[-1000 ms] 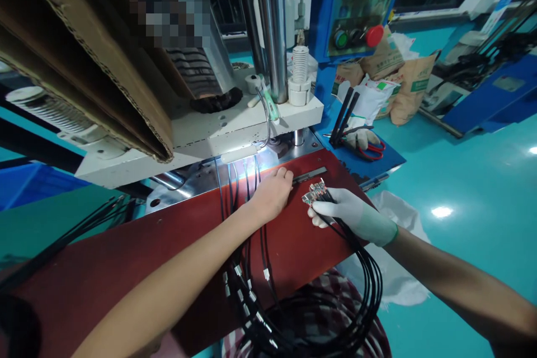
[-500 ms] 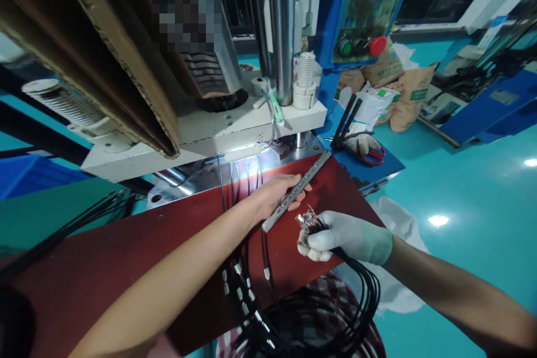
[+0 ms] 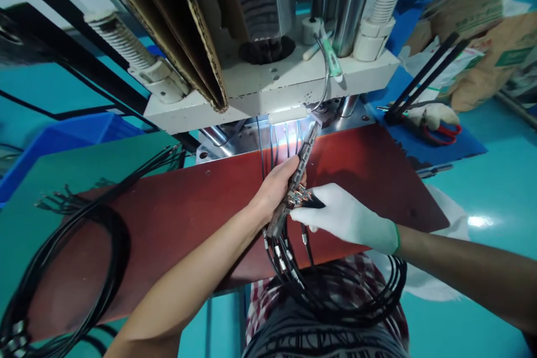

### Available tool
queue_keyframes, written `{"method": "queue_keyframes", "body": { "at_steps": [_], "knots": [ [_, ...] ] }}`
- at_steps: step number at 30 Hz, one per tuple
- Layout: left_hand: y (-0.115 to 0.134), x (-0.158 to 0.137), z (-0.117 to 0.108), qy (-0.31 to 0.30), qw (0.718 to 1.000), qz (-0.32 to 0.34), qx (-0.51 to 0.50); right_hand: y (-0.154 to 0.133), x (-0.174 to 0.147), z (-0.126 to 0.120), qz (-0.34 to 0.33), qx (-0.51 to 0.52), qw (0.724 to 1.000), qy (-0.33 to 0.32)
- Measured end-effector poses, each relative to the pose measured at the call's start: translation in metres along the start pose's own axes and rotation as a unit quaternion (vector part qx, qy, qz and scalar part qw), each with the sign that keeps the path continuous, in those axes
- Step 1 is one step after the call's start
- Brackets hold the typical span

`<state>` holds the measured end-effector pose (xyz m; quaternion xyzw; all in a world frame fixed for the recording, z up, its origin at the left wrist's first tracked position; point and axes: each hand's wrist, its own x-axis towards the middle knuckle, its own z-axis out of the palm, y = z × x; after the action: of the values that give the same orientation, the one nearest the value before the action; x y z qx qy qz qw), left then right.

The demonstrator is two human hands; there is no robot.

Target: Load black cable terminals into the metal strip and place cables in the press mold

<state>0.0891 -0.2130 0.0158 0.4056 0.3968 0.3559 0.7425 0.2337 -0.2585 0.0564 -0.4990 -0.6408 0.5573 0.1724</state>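
The black cables loop low at the near edge of the red board, and the picture's bottom cuts off part of them. Their metal tips are bunched, too small to tell apart. The gloved right hand pinches those tips. The bare left hand is closed around a metal bar. More cables lie at the left edge. Behind, the press hides the bar's far end.

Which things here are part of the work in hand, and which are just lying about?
In hand:
left hand gripping the metal bar
gloved right hand pinching cable ends
black cables looped below

Lying about:
red-handled scissors
cardboard
sacks
blue bin
cable bundle at left
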Motion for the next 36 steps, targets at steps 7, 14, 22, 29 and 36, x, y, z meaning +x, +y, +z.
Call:
{"method": "queue_keyframes", "body": {
  "at_steps": [7,14,22,29,36],
  "knots": [
    [-0.001,-0.008,0.003,0.036,0.999,0.029,-0.028,0.002,-0.002,0.011,-0.009,-0.067,0.995,0.069],
    [-0.008,-0.009,0.005,0.060,0.995,0.070,0.024,0.000,-0.001,0.015,0.048,-0.067,0.996,0.042],
    [-0.007,-0.007,0.003,0.044,0.997,0.058,0.022,0.012,-0.006,0.002,0.018,0.004,1.000,0.025],
    [-0.007,-0.009,0.001,0.014,0.998,0.057,-0.008,0.012,-0.008,-0.003,0.013,-0.069,0.993,0.093],
    [-0.005,-0.011,0.002,0.033,0.998,0.053,0.005,0.010,-0.003,-0.001,0.028,-0.074,0.995,0.053]
  ]
}}
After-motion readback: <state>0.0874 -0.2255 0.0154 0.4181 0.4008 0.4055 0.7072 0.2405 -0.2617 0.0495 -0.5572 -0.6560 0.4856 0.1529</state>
